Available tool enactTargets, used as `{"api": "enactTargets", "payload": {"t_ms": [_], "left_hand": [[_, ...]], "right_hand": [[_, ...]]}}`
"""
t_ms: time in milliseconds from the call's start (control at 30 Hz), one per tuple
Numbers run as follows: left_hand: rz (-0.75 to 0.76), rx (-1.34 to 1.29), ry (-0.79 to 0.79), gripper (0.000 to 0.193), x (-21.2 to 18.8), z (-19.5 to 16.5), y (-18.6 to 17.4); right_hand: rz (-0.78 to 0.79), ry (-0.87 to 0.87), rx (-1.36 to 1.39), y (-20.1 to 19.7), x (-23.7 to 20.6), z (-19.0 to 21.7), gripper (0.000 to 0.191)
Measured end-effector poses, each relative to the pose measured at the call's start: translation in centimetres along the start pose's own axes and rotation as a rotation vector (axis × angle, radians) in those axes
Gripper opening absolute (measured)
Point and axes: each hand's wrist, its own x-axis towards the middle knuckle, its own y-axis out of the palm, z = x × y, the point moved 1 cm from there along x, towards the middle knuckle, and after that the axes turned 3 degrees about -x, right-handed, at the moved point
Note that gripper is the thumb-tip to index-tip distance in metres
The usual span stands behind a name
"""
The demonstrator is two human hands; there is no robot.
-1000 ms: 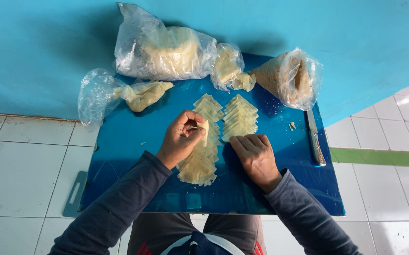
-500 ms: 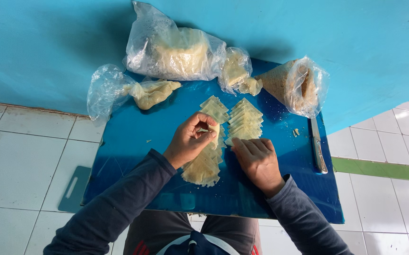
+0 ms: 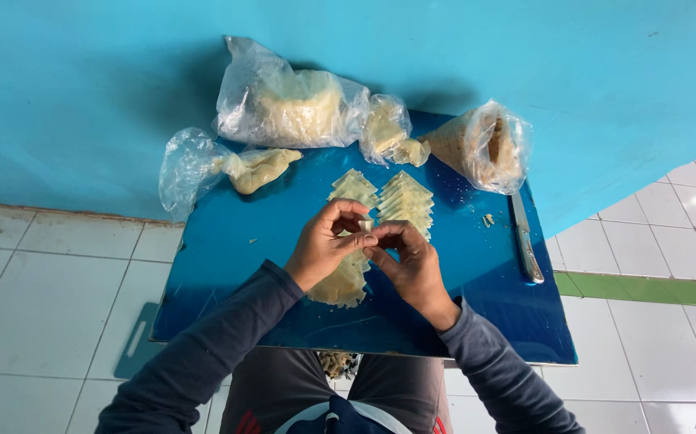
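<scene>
A second ago the two hands lay apart on the blue board [image 3: 227, 265], the left pinching at the near row of dough sheets and the right resting flat beside it. Now both have lifted and met above the board's middle, so a single piece looks to have been picked out of the row and is being handled between them.

On the left, a loose plastic bag [image 3: 191, 165] holds a lump of pale dough. The left hand [image 3: 325, 245] curls with its fingers [image 3: 358, 239] pressed together at the tips, pinching a small pale dough piece [image 3: 368, 227] that barely shows between the two hands. Beneath the hands runs the near row of cut dough sheets [image 3: 340, 285], overlapped like shingles. The right hand [image 3: 412, 261] meets the left tip to tip, its fingers bent and closed on the same piece. Behind them lies a second row of sheets [image 3: 406, 201], and further back a large bag of dough [image 3: 292, 104]. To the right stand a bag of crumbly brown filling [image 3: 485, 145] and a knife [image 3: 525, 237] along the board's edge.
</scene>
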Motion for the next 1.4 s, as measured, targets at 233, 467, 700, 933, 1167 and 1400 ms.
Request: {"api": "enactTargets", "payload": {"t_ms": [233, 467, 700, 933, 1167, 1400], "left_hand": [[0.021, -0.104, 0.010, 0.034, -3.4, -1.8, 0.5], [-0.188, -0.392, 0.072, 0.022, -8.3, -2.5, 2.3], [-0.406, -0.644, 0.020, 0.020, -11.8, -2.2, 3.1], [-0.553, -0.604, 0.136, 0.021, -13.5, -0.3, -0.4], [-0.630, -0.579, 0.092, 0.020, -12.8, 1.2, -1.5], [-0.655, -0.556, 0.030, 0.017, -12.7, 1.1, -0.9]], "right_hand": [[-0.015, 0.226, 0.594, -0.1, -2.5, 1.0, 0.015], [-0.048, 0.324, 0.803, -0.3, -5.2, 4.2, 0.015], [-0.159, 0.327, 0.653, -4.1, -5.4, 3.6, 0.017], [-0.374, 0.145, -0.304, -9.8, 0.2, 3.5, 0.012], [-0.098, -0.267, -1.193, -5.1, 2.4, 2.1, 0.013], [0.050, -0.372, -1.352, -2.8, -0.6, 1.0, 0.024]]}}
